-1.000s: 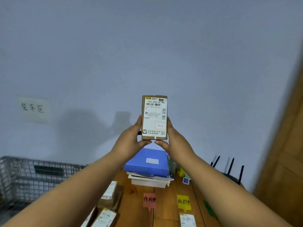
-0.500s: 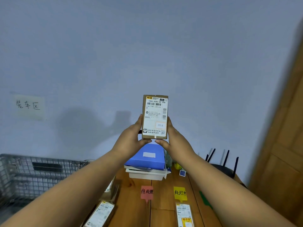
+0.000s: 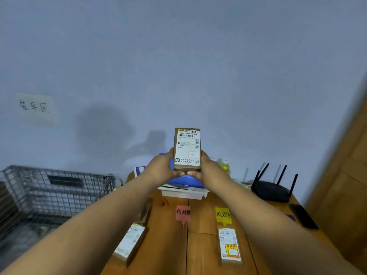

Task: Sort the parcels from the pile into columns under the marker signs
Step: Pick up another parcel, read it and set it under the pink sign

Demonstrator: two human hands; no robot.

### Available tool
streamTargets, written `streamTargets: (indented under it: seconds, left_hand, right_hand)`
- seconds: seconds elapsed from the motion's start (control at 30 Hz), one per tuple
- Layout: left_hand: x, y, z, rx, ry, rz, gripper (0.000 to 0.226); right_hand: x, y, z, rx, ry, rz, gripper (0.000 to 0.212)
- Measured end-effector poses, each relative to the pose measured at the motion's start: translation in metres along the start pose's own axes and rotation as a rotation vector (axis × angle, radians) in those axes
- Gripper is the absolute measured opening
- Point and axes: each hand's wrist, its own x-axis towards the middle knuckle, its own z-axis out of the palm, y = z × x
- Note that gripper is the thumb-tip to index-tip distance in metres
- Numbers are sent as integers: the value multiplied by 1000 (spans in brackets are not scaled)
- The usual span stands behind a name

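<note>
Since the frame 0.5 s back, the small cardboard parcel (image 3: pixel 187 149) sits lower in view and the desk shows more fully, with the router and a phone now in sight; the grip looks unchanged. The left hand (image 3: pixel 161 167) and right hand (image 3: pixel 209 169) hold the parcel upright between them, palms pressed to its 2 long sides and thumbs meeting under its bottom edge. It hangs in the air above a blue box (image 3: pixel 185 178), apart from the wooden desk (image 3: pixel 200 245). The parcel is a slim brown carton with a white printed label and barcode facing the camera.

Below, a pink sign (image 3: pixel 183 212) and a yellow sign (image 3: pixel 223 214) lie flat on the smooth planks. 1 labelled parcel (image 3: pixel 230 244) lies under the yellow sign; another (image 3: pixel 130 243) lies toward the left edge. A black router (image 3: pixel 272 190) with upright aerials and a dark phone (image 3: pixel 303 216) sit at right. A wire mesh basket (image 3: pixel 55 189) stands left of the desk, and a handwritten paper note (image 3: pixel 36 108) is stuck on the matte blue-grey wall.
</note>
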Motion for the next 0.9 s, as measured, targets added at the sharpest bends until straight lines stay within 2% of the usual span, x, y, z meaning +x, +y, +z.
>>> streamTargets:
  seconds: [0.4, 0.7, 0.9]
  left_hand:
    - [16, -83, 85, -79, -241, -154, 63]
    - [-22, -157, 188, -124, -461, -364, 50]
    - [-36, -184, 240, -90, -612, -469, 62]
  right_hand:
    - [21, 67, 103, -44, -224, 185, 68]
    - [-12, 135, 205, 14, -392, 366, 58]
    - [-36, 163, 254, 34, -542, 470, 61]
